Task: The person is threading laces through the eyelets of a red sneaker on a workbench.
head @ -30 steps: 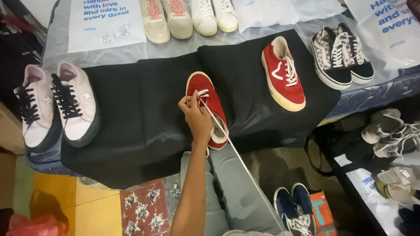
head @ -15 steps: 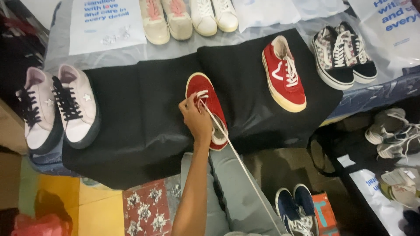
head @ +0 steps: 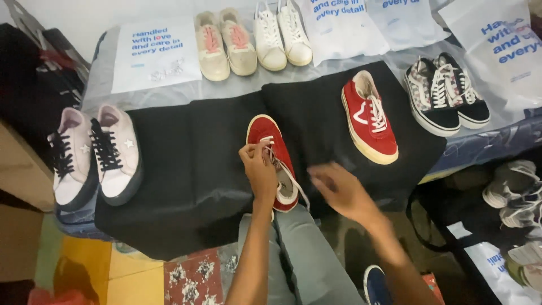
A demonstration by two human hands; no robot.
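A red sneaker (head: 270, 139) with a white sole lies toe-away on a black cloth (head: 203, 169) in front of me. My left hand (head: 258, 169) rests on its lacing and pinches the white lace (head: 285, 169) near the eyelets. My right hand (head: 341, 192), blurred, hovers just right of the shoe's heel with fingers apart and nothing in it. The matching red sneaker (head: 370, 116) sits laced further right on the same cloth.
A pale pink pair with black laces (head: 93, 152) sits at the cloth's left edge. Beige (head: 226, 45) and white (head: 282, 34) pairs and white printed bags (head: 155, 53) line the back. A patterned black pair (head: 446, 93) is at right; more shoes lie on the floor.
My right hand has come into view beside the shoe's heel. The long lace no longer stretches taut toward me. The left hand stays on the lacing.
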